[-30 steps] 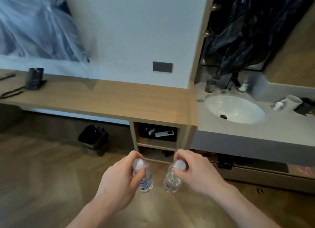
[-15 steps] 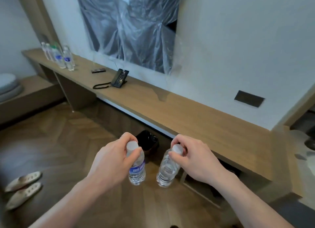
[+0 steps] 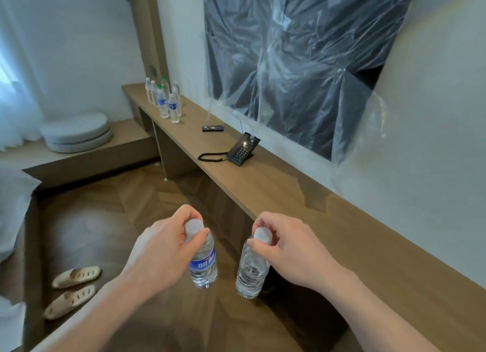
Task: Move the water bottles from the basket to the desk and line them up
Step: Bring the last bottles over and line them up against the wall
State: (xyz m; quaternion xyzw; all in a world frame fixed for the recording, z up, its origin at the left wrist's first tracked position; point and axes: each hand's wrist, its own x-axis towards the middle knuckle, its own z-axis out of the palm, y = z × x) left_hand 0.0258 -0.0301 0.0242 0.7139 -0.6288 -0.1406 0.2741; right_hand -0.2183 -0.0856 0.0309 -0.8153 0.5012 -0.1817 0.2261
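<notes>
Several bottles [image 3: 168,103] already stand clustered on the surface [image 3: 276,183] at upper left, while the left hand [image 3: 160,254] and right hand [image 3: 292,251] each grip another by its cap, not yet placed.

Two held bottles [image 3: 203,262], two slippers [image 3: 76,272].

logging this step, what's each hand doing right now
Left hand: grips the blue-label bottle by its neck.
Right hand: pinches the clear bottle by its cap.

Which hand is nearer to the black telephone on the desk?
The right hand, though only slightly. It is below the telephone, a little to the right; the left hand is below it, further off to the left.
</notes>
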